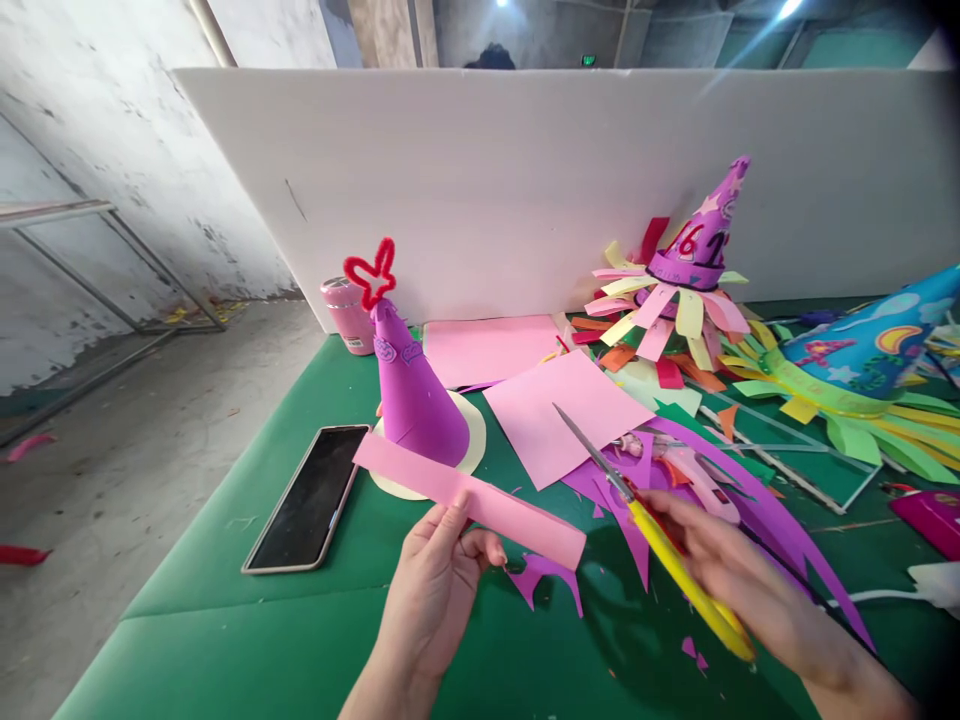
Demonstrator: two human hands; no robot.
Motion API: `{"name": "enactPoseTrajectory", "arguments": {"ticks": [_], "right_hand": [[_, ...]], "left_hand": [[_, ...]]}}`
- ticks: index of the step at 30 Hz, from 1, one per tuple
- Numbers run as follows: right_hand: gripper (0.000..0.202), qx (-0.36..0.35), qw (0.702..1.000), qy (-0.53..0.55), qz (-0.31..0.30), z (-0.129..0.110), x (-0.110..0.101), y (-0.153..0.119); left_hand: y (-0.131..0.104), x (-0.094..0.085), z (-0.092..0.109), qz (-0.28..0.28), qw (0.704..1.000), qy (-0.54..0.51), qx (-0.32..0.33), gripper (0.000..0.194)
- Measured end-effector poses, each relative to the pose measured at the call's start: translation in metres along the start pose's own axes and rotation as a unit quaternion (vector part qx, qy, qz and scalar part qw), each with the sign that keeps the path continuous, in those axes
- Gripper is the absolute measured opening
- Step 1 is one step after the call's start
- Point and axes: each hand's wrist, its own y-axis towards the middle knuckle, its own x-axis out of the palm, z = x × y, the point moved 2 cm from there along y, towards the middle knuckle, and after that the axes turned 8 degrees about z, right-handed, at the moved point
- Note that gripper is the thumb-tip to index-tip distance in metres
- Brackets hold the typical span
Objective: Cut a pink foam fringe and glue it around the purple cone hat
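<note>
My left hand (436, 562) pinches a long pink paper strip (517, 520) between thumb and fingers, above the green table. The strip slants down to the right and looks folded or layered. In my right hand (724, 560) are yellow-handled scissors (679, 570), their blades together and pointing up to the left, apart from the strip. Behind the strip stands a purple paper cone hat (416, 400) on a cream round brim (474, 440), topped by a red fuzzy bent wire (373, 272). A pink paper sheet (566, 415) lies beyond the scissor tips.
A phone (309, 500) lies left of the hat, with a pink jar (349, 320) behind. Purple scraps (622, 500) and a pink glue gun (701, 480) lie right. Further back are a fringed purple hat (697, 250) and a blue hat (862, 350), before a white board (510, 190).
</note>
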Motion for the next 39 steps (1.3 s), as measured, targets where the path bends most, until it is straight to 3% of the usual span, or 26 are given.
{"name": "enactPoseTrajectory", "arguments": {"ticks": [2, 5, 7, 12, 15, 17, 19, 21, 23, 29, 35, 39], "right_hand": [[0.056, 0.029, 0.999, 0.0, -0.023, 0.001, 0.005, -0.008], [0.07, 0.095, 0.991, -0.095, -0.021, 0.002, 0.006, -0.015], [0.081, 0.101, 0.98, -0.168, -0.018, 0.003, 0.003, -0.017], [0.097, 0.024, 0.929, -0.366, -0.044, 0.015, -0.013, -0.015], [0.098, -0.032, 0.911, -0.411, -0.024, 0.023, -0.019, -0.013], [0.095, -0.033, 0.918, -0.394, -0.018, 0.026, -0.017, -0.013], [0.088, -0.014, 0.949, -0.316, -0.009, 0.025, -0.01, -0.013], [0.069, 0.007, 0.983, -0.18, 0.024, 0.02, 0.002, -0.015], [0.045, -0.012, 0.996, -0.082, 0.025, 0.011, 0.019, -0.016], [0.042, -0.026, 0.999, 0.027, 0.036, 0.001, 0.058, -0.011], [0.029, -0.027, 1.0, -0.002, 0.013, 0.005, 0.065, -0.008], [0.031, -0.023, 0.999, 0.028, 0.019, 0.005, 0.067, -0.009]], "left_hand": [[-0.001, -0.002, 0.006, -0.006, 1.0, -0.002, 0.016, 0.023], [-0.003, -0.005, 0.013, -0.016, 0.999, 0.0, 0.041, 0.022], [-0.004, -0.008, 0.017, -0.022, 0.998, 0.001, 0.056, 0.022], [-0.003, -0.015, 0.025, -0.019, 0.997, 0.005, 0.071, 0.022], [-0.003, -0.016, 0.028, -0.019, 0.998, 0.006, 0.064, 0.021], [-0.005, -0.015, 0.028, -0.023, 0.998, 0.008, 0.058, 0.021], [-0.007, -0.013, 0.027, -0.033, 0.998, 0.01, 0.053, 0.02], [-0.009, -0.008, 0.022, -0.045, 0.998, 0.016, 0.046, 0.019], [-0.012, -0.002, 0.015, -0.05, 0.998, 0.023, 0.033, 0.019], [-0.017, 0.012, -0.008, -0.055, 0.998, 0.038, -0.005, 0.019], [-0.022, 0.019, -0.023, -0.077, 0.996, 0.038, -0.019, 0.016], [-0.028, 0.025, -0.033, -0.096, 0.994, 0.029, -0.038, 0.021]]}}
